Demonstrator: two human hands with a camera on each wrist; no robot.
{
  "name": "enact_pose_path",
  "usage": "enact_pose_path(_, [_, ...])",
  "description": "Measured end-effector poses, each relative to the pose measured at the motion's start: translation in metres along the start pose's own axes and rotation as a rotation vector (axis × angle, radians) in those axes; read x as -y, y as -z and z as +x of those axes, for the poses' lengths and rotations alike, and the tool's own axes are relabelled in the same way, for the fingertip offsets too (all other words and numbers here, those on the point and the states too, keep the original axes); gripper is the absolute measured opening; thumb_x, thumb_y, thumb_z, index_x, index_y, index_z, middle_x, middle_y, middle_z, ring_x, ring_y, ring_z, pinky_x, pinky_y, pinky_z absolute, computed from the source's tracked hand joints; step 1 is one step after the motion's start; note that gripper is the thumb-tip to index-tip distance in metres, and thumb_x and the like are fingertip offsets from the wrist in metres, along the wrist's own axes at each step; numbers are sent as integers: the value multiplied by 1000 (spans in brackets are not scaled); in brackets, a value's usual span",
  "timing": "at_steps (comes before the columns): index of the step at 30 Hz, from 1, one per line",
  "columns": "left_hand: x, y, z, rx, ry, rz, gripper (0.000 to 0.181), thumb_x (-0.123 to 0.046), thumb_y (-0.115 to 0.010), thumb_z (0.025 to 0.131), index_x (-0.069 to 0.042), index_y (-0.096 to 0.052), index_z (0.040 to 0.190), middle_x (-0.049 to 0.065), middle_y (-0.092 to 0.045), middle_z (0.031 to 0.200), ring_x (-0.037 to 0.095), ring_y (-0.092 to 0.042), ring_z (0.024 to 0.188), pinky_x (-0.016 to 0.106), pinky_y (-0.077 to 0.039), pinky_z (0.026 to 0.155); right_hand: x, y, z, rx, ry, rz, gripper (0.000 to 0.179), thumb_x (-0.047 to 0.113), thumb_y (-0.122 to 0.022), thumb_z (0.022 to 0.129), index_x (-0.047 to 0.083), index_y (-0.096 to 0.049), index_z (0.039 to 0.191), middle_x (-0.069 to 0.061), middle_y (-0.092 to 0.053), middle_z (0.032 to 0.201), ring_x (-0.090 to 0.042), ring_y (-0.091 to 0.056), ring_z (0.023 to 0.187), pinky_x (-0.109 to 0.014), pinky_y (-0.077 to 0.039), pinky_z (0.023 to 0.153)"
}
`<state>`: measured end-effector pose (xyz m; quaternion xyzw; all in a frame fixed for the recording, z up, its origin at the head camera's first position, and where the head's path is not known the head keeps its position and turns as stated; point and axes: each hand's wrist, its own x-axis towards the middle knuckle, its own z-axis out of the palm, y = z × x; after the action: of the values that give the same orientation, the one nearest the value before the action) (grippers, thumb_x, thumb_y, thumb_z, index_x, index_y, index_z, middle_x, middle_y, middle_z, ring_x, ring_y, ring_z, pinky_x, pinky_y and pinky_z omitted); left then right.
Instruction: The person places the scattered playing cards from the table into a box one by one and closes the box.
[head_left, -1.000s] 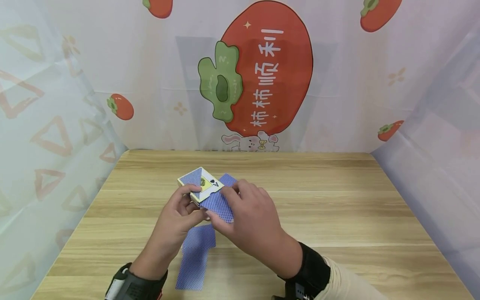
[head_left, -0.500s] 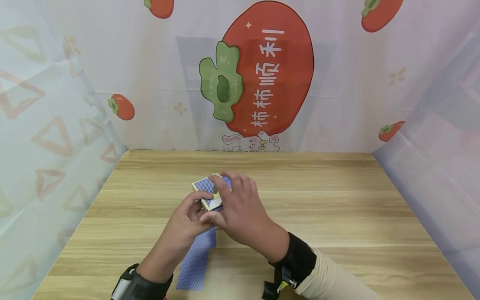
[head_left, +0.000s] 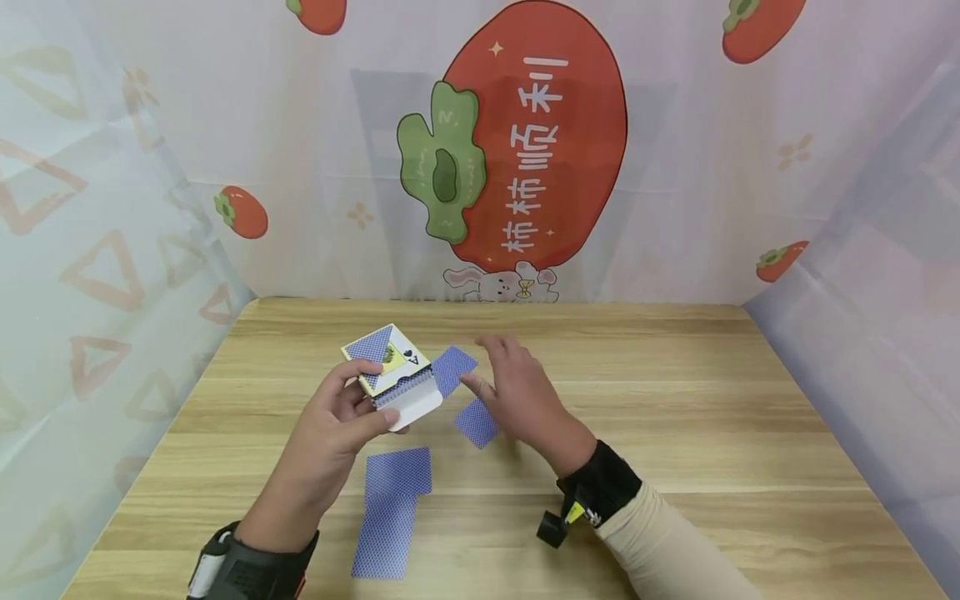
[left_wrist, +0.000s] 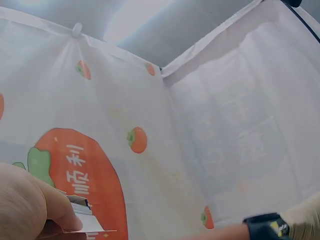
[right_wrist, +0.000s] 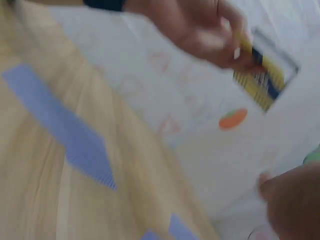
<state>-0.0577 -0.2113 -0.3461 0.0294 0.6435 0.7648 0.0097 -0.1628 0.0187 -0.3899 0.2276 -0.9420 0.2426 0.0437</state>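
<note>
My left hand [head_left: 337,425] holds a playing card box [head_left: 390,358] raised above the table, its thumb on the white flap [head_left: 412,404] folded out. Blue-patterned card edges show in the box's mouth; an ace is printed on the box front. In the left wrist view, the thumb pinches the flap [left_wrist: 85,222]. My right hand [head_left: 528,400] is apart from the box to its right, fingers spread, holding nothing. Beside its fingertips lie two face-down blue-backed cards, a farther card [head_left: 452,367] and a nearer card [head_left: 477,423].
Blue-backed cards [head_left: 390,512] lie overlapping on the wooden table [head_left: 675,433], nearer the person. A persimmon-printed cloth [head_left: 300,133] hangs behind the table, and pale cloth walls stand at both sides.
My right hand was at the box's mouth; it has let go and moved right. The box swung right, then back left, and its white flap now shows.
</note>
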Motion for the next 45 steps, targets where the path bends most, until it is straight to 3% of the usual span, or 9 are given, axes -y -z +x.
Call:
enact_pose_path(4, [-1,4,-1,4,-8,-21,52,10,-64,91,-15,-45,132,20,-45,129,23,-59,107,37,-59,83,-26,-22,7,187,47,-97,50,30,-66,99,14,-53,144,-9,-55,143,-28,-51,134,-47,-44,110])
enact_pose_path(7, [-1,5,0,4,-7,-23,51,9,-65,91,-15,-46,132,19,-47,128,23,-60,106,36,-59,82,-39,-33,10,271,114,-154,50,26,-68,98,14,-54,144,-8,-53,147,-27,-46,139,-46,-39,114])
enact_pose_path(10, [-1,6,0,3,-9,-18,52,9,-64,91,-15,-45,133,20,-47,128,23,-59,106,36,-59,82,-45,-40,14,294,160,-151,52,28,-70,97,16,-54,145,-6,-51,149,-24,-43,142,-42,-37,116])
enact_pose_path(16, [-3,6,0,-1,-13,-13,51,9,-64,91,-14,-45,132,20,-47,128,23,-60,105,37,-60,82,-39,-49,31,330,203,-39,47,27,-67,99,16,-55,144,-2,-50,151,-19,-41,144,-37,-37,117])
enact_pose_path(23, [-5,7,-1,1,-28,-24,50,9,-64,92,-15,-46,132,20,-47,126,22,-60,104,35,-60,81,-34,-58,69,356,211,-33,43,16,-60,102,21,-54,144,2,-49,152,-16,-42,143,-36,-37,117])
enact_pose_path(28, [-6,6,-2,-9,-33,-28,50,9,-64,91,-17,-48,131,21,-47,128,23,-60,106,34,-59,80,-28,-61,90,448,249,82,46,15,-60,102,26,-53,146,7,-50,151,-12,-43,141,-37,-36,118])
enact_pose_path(33, [-7,5,-2,-23,-33,-37,51,11,-64,90,-16,-50,130,21,-47,128,24,-60,106,33,-59,79,-27,-69,105,429,312,-2,40,24,-56,105,26,-54,145,8,-57,141,-11,-51,130,-36,-41,113])
enact_pose_path(39, [-8,5,-3,-15,-29,-28,51,10,-64,91,-15,-48,132,22,-45,131,24,-60,107,33,-59,79,-55,-57,116,355,212,-184,40,31,-53,106,20,-55,144,1,-56,144,-18,-48,136,-38,-39,115])
enact_pose_path(45, [-8,7,-2,-5,-27,-16,50,9,-64,91,-14,-47,131,22,-47,129,25,-61,105,36,-60,80,-116,-27,116,389,17,-179,49,31,-60,102,16,-50,148,-7,-55,138,-25,-51,126,-45,-43,112])
